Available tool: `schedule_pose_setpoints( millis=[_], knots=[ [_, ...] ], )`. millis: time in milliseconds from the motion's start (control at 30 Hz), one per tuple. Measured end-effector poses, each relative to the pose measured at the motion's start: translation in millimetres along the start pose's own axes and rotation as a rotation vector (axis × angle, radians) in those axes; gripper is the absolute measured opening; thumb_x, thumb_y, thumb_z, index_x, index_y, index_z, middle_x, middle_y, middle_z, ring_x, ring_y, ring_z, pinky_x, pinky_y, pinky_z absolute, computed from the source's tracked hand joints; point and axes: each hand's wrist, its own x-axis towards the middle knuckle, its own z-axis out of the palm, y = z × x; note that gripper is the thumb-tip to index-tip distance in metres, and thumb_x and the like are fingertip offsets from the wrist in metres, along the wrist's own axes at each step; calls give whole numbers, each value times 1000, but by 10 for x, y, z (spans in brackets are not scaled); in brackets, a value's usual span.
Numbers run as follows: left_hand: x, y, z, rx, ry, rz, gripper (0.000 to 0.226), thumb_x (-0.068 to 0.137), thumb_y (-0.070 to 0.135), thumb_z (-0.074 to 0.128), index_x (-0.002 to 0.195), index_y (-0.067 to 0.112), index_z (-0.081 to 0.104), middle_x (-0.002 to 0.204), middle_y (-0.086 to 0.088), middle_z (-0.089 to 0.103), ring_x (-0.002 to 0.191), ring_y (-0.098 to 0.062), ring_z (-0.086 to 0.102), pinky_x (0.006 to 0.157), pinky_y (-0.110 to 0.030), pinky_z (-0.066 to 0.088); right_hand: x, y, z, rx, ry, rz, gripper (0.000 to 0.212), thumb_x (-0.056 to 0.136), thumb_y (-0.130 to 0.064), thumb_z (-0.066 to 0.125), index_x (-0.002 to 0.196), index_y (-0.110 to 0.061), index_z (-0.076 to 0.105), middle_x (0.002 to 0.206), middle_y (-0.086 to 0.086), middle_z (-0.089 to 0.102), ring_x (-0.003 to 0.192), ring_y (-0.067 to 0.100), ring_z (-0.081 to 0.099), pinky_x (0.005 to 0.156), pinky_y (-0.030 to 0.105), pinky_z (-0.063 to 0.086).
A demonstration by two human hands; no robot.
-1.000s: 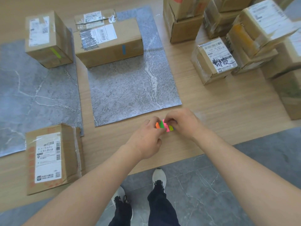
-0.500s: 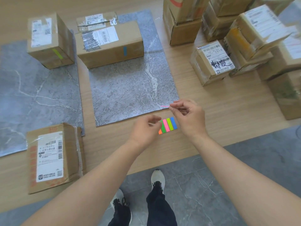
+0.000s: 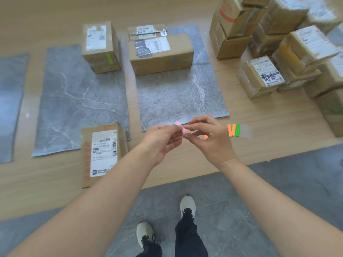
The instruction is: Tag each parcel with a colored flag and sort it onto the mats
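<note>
Right hand (image 3: 209,140) and left hand (image 3: 163,140) each pinch an end of one pink flag (image 3: 179,126) above the table edge — probably keeping its sticky side off everything. The pad (image 3: 234,130) lies just right; the parcel (image 3: 104,153) near left shows no flag.

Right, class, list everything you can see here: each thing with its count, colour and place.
mats: three, grey, side by side
table: one, light wood
box with green flag: one, brown, far end of middle mat
box with blue flag: one, brown, far end of right mat
small box: one, brown, behind it
box without visible flag: one, brown, near table edge
box pile: several, brown, far right
flag pad: one, orange and green, right of hands
pink flag: one, between both hands
shoes: two, pale, on grey floor
left hand, right hand: pinching pink flag
</note>
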Motion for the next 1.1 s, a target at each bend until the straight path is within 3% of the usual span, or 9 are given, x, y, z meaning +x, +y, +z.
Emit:
schedule_pose_setpoints(
  millis=[100, 300, 467, 600, 767, 900, 1100],
  knots=[
    [-179, -64, -311, 131, 28, 110, 7, 87, 5, 72, 82, 6, 68, 89, -13, 65, 75, -19, 63, 74, -27, 60, -110, -116, 191, -64, -41, 25, 51, 82, 5, 78, 126, -19, 71, 111, 1, 62, 92, 14, 68, 76, 23, 59],
    [-528, -148, -880, 169, 40, 197, 9, 89, 10, 74, 95, 4, 71, 89, -11, 67, 77, -20, 63, 84, -40, 62, -370, -357, 624, -144, -26, 38, 47, 88, 6, 66, 128, -19, 70, 114, -7, 67, 93, 6, 68, 75, 12, 53],
    [-788, -209, -1289, 237, 53, 235, 16, 91, 10, 72, 101, -1, 69, 86, -12, 67, 72, -22, 66, 74, -37, 64, -526, -544, 955, -121, -19, 71, 39, 95, -2, 64, 128, -20, 69, 118, -9, 68, 97, 4, 67, 79, 14, 54],
    [-954, -322, -1586, 348, 88, 310, 7, 91, 11, 71, 87, 6, 69, 75, -11, 68, 55, -17, 62, 59, -31, 59, -622, -677, 1173, -124, -27, 67, 34, 97, -3, 63, 126, -19, 70, 118, -9, 68, 96, 1, 65, 77, 11, 51],
    [-1079, -571, -1902, 500, 147, 389, 11, 91, 11, 68, 82, 7, 73, 56, -5, 64, 46, -13, 55, 47, -24, 47, -730, -763, 1403, -172, -105, -27, 34, 98, -1, 60, 124, -20, 72, 114, -21, 62, 96, 2, 64, 76, 17, 54],
    [-1047, -790, -2032, 558, 207, 421, 15, 88, 12, 69, 76, 15, 76, 54, -8, 66, 43, -18, 55, 45, -25, 45, -801, -753, 1550, -226, -234, -148, 34, 97, 0, 60, 124, -15, 72, 122, -7, 64, 101, 7, 64, 75, 23, 55],
    [-939, -941, -1989, 529, 241, 398, 20, 87, 14, 68, 69, 14, 77, 53, -11, 65, 44, -19, 52, 51, -32, 44, -869, -683, 1715, -481, -308, -255, 21, 96, -25, 70, 116, -22, 74, 127, -4, 65, 107, 16, 67, 72, 42, 59]
  ],
)
